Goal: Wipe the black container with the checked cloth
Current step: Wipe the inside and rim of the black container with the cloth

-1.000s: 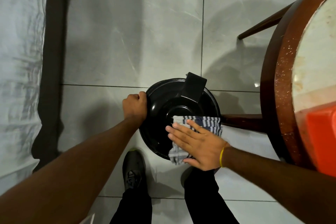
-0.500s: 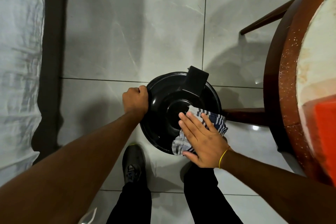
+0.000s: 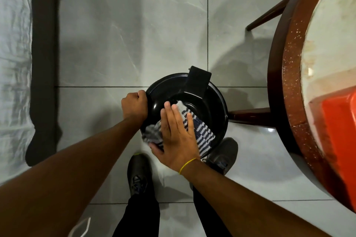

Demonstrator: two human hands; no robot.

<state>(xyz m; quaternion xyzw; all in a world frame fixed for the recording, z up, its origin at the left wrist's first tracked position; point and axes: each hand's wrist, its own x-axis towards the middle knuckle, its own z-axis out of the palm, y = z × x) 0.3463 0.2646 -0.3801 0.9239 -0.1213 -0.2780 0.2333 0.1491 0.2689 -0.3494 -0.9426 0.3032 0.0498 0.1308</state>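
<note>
Container: round glossy black plastic container (image 3: 210, 102), held above grey tiled floor (image 3: 125, 34)
Left hand (image 3: 134, 107): clenched on container's left rim
Right hand (image 3: 178, 136): flat, released, pressing blue-and-white checked cloth (image 3: 202, 132) inside container

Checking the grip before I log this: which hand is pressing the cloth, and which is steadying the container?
The right hand lies flat on the checked cloth; the left hand is closed on the black container rim.

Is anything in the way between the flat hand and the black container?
Only the checked cloth. It lies under the right hand, pressed onto the black container. The left hand grips the rim directly.
</note>
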